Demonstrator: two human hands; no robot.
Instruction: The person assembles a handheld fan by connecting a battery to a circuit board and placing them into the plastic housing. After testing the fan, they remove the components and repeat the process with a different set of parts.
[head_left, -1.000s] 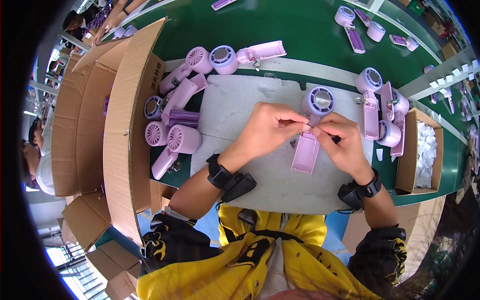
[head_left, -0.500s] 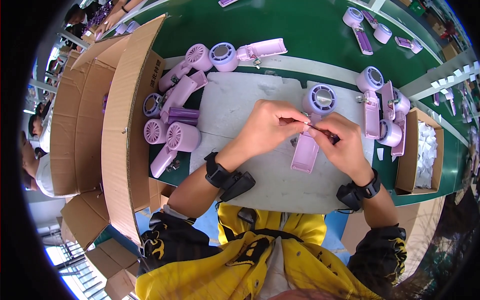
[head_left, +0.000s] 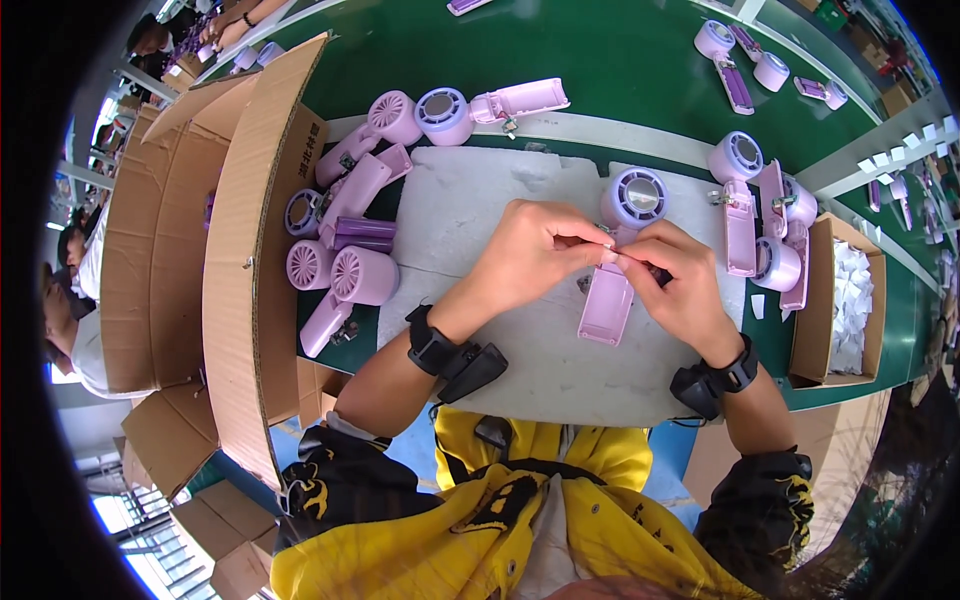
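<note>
Two hands meet on a lilac fan

Both hands work at the neck of a lilac handheld fan [head_left: 618, 270], where its round head joins the flat handle. The left hand [head_left: 535, 255] pinches something very small there with thumb and forefinger; what it is, I cannot tell. The right hand [head_left: 680, 285] is closed around the upper part of the handle and holds it, and its fingertips touch those of the left hand. The fan lies on a grey mat [head_left: 470, 220] in the middle of the green table [head_left: 620, 50], with its head away from the person. Each wrist carries a black band. Just beside the right hand is a group of similar fan parts [head_left: 760, 225], then a cardboard box [head_left: 838, 300] with white pieces. To the left lie more lilac fans [head_left: 345, 255], next to a large open carton [head_left: 250, 250].
</note>
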